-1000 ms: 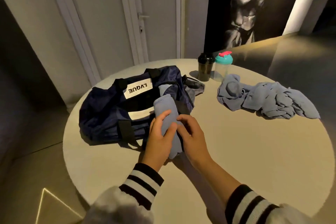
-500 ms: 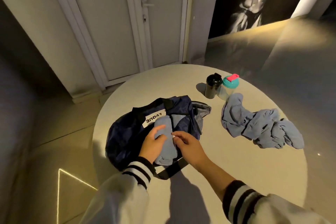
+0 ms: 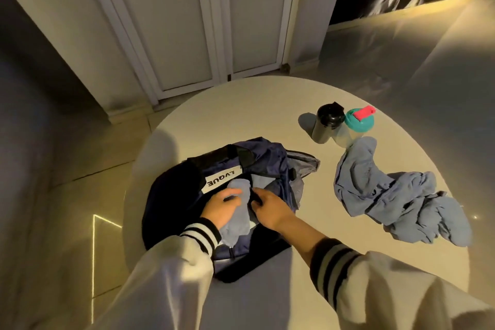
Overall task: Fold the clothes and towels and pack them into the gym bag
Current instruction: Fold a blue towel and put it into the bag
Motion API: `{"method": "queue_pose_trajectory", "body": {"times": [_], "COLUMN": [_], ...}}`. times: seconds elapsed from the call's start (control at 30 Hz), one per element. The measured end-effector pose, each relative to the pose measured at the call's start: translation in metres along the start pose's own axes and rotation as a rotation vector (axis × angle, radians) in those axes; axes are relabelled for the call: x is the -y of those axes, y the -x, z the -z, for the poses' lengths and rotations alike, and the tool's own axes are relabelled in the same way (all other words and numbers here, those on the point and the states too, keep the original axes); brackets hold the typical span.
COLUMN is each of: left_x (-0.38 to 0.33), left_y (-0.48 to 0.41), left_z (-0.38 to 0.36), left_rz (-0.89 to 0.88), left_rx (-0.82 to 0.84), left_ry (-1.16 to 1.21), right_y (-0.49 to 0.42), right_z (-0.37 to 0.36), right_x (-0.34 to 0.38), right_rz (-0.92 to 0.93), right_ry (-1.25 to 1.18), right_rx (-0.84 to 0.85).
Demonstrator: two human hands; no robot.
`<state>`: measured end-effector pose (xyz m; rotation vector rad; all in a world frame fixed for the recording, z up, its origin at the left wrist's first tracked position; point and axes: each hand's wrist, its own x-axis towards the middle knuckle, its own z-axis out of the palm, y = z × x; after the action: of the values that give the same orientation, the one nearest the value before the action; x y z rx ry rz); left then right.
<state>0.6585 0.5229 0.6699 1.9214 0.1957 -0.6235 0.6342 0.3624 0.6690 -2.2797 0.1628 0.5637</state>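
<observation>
Rolled blue towel (image 3: 242,215) is gripped by the left hand (image 3: 221,207) and lies at the open mouth of the gym bag (image 3: 174,195) on the table (image 3: 267,104). Right hand (image 3: 270,207) fingers are curled beside the roll; what is grasped cannot be told.

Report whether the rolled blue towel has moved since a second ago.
Yes. The rolled towel has slid forward, further onto the gym bag; its near end, earlier past the bag's edge, now lies on it.

Left hand (image 3: 221,209) gripping rolled towel (image 3: 239,224), right hand (image 3: 270,210) at gym bag (image 3: 171,195) opening
</observation>
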Motion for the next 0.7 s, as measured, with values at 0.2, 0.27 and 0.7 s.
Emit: {"method": "queue_pose_trajectory", "body": {"times": [0.2, 0.27, 0.7], "left_x": [-0.004, -0.005, 0.007], "left_y": [-0.026, -0.03, -0.051], "left_z": [-0.004, -0.005, -0.039], "left_rz": [-0.006, -0.052, -0.199], "left_rx": [-0.057, -0.104, -0.163], "left_ry": [-0.023, 0.003, 0.053], "right_y": [-0.016, -0.013, -0.003], "right_z": [0.002, 0.007, 0.014], "right_x": [-0.024, -0.032, -0.049], "right_rz": [-0.047, -0.062, 0.012], "right_ry": [0.21, 0.205, -0.004], "right_rx": [0.062, 0.085, -0.011]}}
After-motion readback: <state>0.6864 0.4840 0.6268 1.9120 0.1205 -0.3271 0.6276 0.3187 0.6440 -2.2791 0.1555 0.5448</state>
